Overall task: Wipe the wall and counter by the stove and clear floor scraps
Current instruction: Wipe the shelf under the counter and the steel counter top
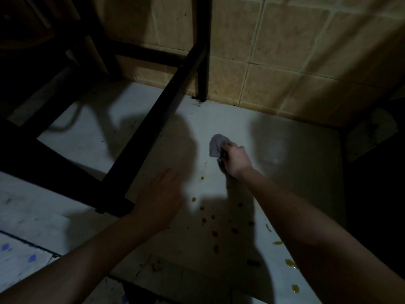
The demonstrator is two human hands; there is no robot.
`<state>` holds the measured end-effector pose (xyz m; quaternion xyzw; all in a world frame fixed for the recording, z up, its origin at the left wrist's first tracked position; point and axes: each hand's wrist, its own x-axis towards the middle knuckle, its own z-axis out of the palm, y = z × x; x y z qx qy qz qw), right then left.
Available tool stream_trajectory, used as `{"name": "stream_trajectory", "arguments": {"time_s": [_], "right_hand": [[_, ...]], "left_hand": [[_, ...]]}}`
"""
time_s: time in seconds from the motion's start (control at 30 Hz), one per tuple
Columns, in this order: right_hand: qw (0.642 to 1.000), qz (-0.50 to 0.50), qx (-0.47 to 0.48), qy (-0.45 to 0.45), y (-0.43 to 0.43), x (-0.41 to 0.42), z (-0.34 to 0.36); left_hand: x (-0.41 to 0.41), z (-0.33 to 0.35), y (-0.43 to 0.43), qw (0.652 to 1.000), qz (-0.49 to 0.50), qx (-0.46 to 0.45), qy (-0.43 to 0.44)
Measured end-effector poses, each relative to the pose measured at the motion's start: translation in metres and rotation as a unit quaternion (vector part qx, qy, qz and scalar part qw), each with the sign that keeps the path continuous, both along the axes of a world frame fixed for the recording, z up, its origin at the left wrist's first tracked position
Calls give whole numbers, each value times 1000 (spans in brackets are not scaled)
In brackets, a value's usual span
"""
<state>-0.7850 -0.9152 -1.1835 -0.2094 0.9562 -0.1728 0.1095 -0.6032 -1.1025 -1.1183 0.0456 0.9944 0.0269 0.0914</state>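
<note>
- Mostly dark: the upper left corner and the right edge are black, and nothing can be made out there.
- The right hand (235, 160) is out over the white floor (295, 150), its grip closed round a bunched grey cloth (215, 145). The cloth sticks out past the knuckles toward the wall, and its lower part is hidden under the hand and in shadow.
- The left hand (160, 198) is blurred and shadowed. Its fingers look straight and spread, the grip slack and holding nothing; whether the palm touches the floor cannot be told.
- Orange-brown scraps (214, 233) are scattered on the floor between the two forearms, below the cloth. Several are half lost in the arms' shadows.
- Yellow bits (290, 263) lie beside the right forearm, toward the right edge of the floor.
- A black frame (153, 137) of square bars stands left of the hands. One leg meets the floor at the foot of the beige tiled wall (285, 51), with dark specks around it, and a slanted bar runs down just beside the left hand.
- A curved dark line (72, 119) shows behind the frame; cable or shadow, I cannot say.
- A pale crumpled shape (372, 132) at the far right is too dim to identify.
</note>
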Motion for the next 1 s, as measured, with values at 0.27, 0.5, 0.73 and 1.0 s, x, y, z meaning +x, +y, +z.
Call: {"name": "stream_trajectory", "arguments": {"time_s": [0.27,0.5,0.73,1.0], "right_hand": [[977,209,22,27,6,47,-9],[997,43,-61,10,46,29,-2],[994,-93,-62,-9,43,7,4],[994,105,-7,6,4,73,-7]], "left_hand": [[-2,-2,3,999,0,26,23],[-3,7,8,998,-6,63,5],[-3,4,1,999,15,37,1],[-5,-11,-2,997,20,64,-26]]}}
